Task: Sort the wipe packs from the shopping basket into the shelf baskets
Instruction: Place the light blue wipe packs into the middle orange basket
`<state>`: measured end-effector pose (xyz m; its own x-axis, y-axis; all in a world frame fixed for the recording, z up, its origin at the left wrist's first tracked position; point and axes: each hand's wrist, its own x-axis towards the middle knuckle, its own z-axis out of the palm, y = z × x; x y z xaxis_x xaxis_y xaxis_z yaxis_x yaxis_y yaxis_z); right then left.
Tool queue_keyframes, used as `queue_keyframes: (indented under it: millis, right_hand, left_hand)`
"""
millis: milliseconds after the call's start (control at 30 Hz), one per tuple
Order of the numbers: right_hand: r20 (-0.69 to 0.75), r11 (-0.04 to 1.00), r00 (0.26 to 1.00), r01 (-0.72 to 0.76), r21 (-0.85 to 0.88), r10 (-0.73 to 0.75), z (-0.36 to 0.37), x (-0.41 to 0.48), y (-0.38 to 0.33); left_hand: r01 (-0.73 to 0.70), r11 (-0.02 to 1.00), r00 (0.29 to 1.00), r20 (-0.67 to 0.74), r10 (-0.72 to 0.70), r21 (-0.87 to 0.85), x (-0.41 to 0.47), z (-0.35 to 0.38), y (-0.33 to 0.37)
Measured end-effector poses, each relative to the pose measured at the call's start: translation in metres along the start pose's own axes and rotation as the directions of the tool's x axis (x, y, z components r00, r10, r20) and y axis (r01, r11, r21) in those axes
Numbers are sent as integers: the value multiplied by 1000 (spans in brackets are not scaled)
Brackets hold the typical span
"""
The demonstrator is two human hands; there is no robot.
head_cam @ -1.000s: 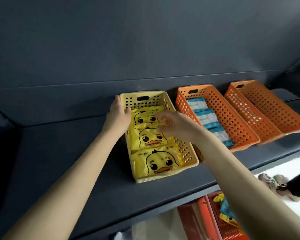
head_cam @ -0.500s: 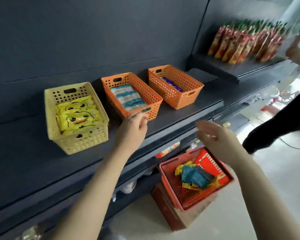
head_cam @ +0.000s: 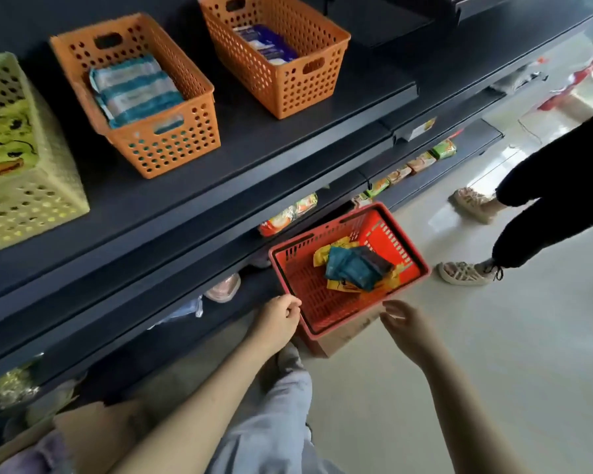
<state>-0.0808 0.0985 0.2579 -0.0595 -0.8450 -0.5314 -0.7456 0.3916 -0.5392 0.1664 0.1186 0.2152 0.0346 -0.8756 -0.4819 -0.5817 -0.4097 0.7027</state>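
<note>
**Hands off shelf, down at shopping basket: next pick starting**

L hand (head_cam: 276, 323) loosely curled, holds nothing, at near-left corner of shopping basket (head_cam: 307, 289); contact w/ rim can't tell. R hand (head_cam: 408, 328) open, fingers relaxed, empty, just by near rim. 1 s ago both were up in yellow shelf basket (head_cam: 24, 200) at the duck packs (head_cam: 4, 142); 0.5 s ago drawn back off shelf; now both low at the red basket, which sits on a cardboard box (head_cam: 343, 336) on floor. Reads as: last drop done, new fetch begun. Left to sort: teal packs (head_cam: 351, 268) over yellow packs (head_cam: 339, 286), piled far-right in basket. Teal prob. → middle orange basket (head_cam: 172, 145), which has striped teal packs already; yellow → yellow basket. Far orange basket (head_cam: 298, 87) has purple packs. Another person's legs (head_cam: 545, 200) nearby on right.
</note>
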Motion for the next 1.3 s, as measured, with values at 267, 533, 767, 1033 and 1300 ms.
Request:
queue_keyframes:
  millis: [267,533,767,1033,1300]
  right_hand:
    - [93,988,991,-84,-128,96,-18,177,41]
    - [182,930,983,66,-361,1,5,365,87]
    - [353,932,934,78,-353,55,51,426,151]
    - [283,947,956,16,-322,80,62,439,157]
    - [324,991,944,-25,-132,67,56,439,165]
  left_hand:
    - [296,930,954,126,-273,-220,128,75,-2]
    - [484,770,868,114,-484,-415,270,215,-26]
    - [575,539,775,199,-600,-615,334,294,-26]
    - [510,403,747,159,-645,-760,340,306,-33]
    - [541,378,740,212,-638,-751,342,303,-22]
